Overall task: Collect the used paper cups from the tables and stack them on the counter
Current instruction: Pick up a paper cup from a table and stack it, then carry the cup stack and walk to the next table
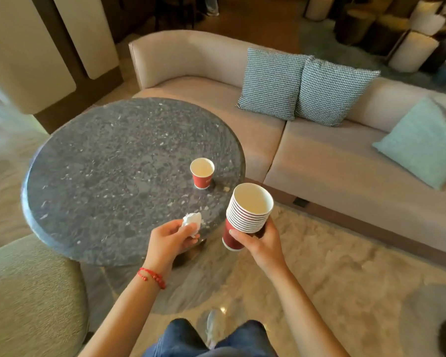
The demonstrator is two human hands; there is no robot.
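Right hand [262,243], lower centre of frame: fingers [238,234] curled round the nested stack of red paper cups [247,215], held tilted just off the round stone bench [108,161] edge. Left hand [170,239]: fingers pinched a crumpled white napkin [192,221] over the bench's near rim. One lone red cup [202,176] stood upright at mid-frame, on the bench's right side, apart from both hands. Step, prob.: still collecting. Next move likely needs the napkin dropped or tucked, then the lone cup lifted & nested into the stack; no counter in view.
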